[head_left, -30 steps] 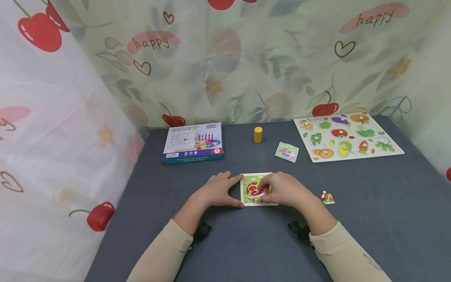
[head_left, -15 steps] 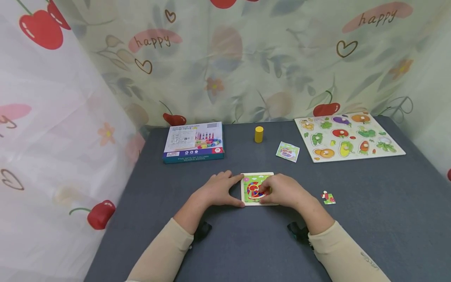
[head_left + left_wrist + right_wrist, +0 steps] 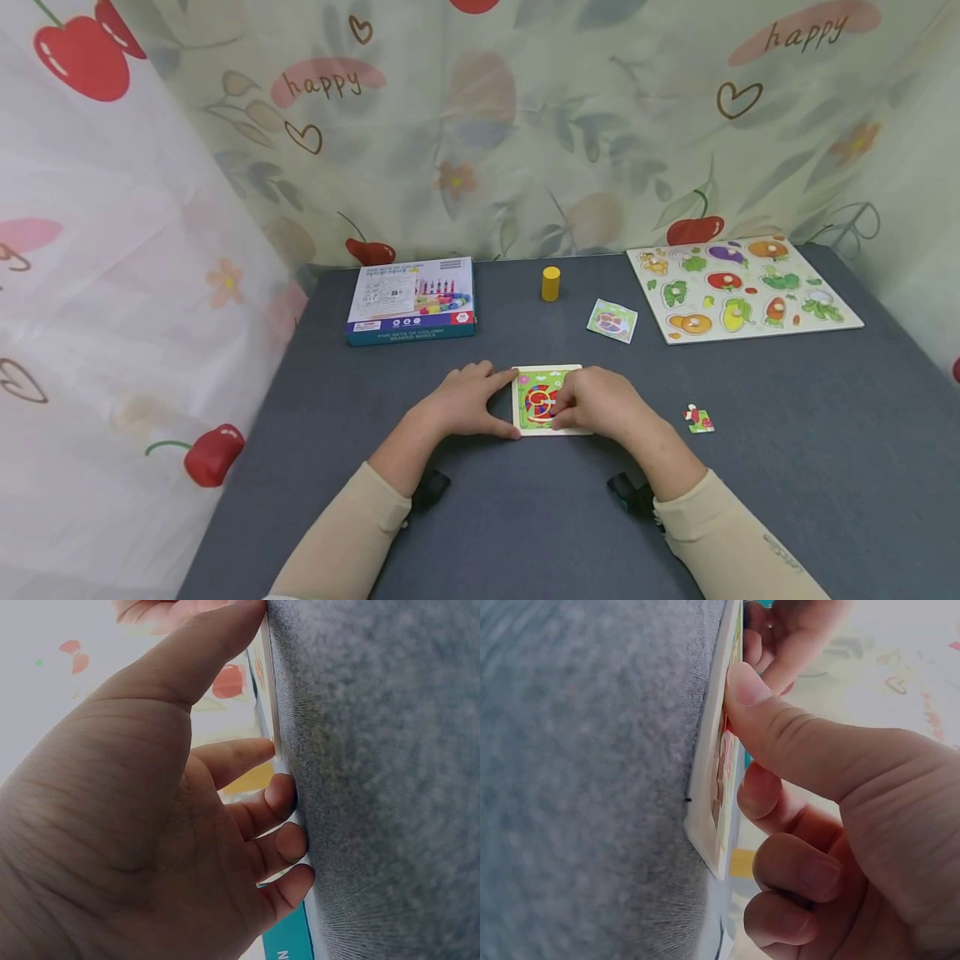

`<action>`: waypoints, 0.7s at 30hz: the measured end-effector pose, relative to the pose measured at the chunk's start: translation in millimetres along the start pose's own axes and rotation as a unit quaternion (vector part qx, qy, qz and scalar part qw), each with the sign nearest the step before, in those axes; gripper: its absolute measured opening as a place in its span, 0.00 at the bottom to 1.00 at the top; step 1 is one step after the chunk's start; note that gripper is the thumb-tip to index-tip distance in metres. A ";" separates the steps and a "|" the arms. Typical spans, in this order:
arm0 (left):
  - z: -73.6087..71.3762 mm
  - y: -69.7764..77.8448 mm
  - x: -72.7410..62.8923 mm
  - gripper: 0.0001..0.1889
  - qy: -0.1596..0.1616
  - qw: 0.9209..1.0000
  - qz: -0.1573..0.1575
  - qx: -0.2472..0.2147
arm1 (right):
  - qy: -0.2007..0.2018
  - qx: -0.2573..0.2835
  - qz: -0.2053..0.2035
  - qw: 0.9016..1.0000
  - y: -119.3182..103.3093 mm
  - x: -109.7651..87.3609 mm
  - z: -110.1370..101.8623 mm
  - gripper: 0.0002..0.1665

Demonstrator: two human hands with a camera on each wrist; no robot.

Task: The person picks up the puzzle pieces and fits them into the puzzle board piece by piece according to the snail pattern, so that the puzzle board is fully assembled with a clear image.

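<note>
A small square jigsaw puzzle in a pale wooden frame (image 3: pixel 547 367) lies flat on the dark table, showing a red, multicoloured picture on green. My left hand (image 3: pixel 467 406) steadies its left side: thumb and index finger are spread and touch the left corners. Over the right part of the puzzle, my right hand (image 3: pixel 606 404) has thumb and fingers curled, pinching a puzzle piece at the surface. That piece is almost wholly covered by the fingers. In the right wrist view the thumb of my right hand (image 3: pixel 870 772) bears on the puzzle, hiding the index fingertip.
A loose puzzle piece (image 3: pixel 700 419) lies right of my right hand. Behind stand a flat box (image 3: pixel 412 300), a yellow cylinder (image 3: pixel 551 284), a small picture card (image 3: pixel 612 322) and a white vegetable peg board (image 3: pixel 750 292). A patterned curtain (image 3: pixel 480 167) hangs along the table's back edge.
My right thumb and fingers have shifted slightly on the puzzle and curled closer together. The left hand stays at the frame's left side; the puzzle and loose piece keep their places.
</note>
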State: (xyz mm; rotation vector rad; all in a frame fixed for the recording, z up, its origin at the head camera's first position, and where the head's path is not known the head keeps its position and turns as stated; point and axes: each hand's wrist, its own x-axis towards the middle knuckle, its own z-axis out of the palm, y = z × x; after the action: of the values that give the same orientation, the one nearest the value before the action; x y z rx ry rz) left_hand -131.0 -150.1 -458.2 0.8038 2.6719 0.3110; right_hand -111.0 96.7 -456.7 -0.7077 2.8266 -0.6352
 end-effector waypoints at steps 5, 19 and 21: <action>0.2 0.3 0.9 0.52 -0.001 1.000 0.000 0.003 | -0.013 0.014 0.015 1.000 -0.5 0.0 -0.2 0.06; 2.5 -1.7 2.7 0.53 -0.005 1.000 -0.006 0.009 | -0.002 -0.014 -0.032 0.999 -9.6 -11.1 -29.2 0.11; 2.5 -1.7 3.2 0.53 -0.006 1.000 -0.008 0.009 | 0.005 -0.012 -0.032 0.999 -11.0 -14.8 -37.4 0.13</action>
State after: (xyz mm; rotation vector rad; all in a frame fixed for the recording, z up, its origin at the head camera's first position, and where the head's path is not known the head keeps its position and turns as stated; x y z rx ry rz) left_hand -133.4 -149.4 -461.9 0.7870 2.6716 0.2780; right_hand -102.9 108.6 -417.6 -0.8030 2.8358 -0.6167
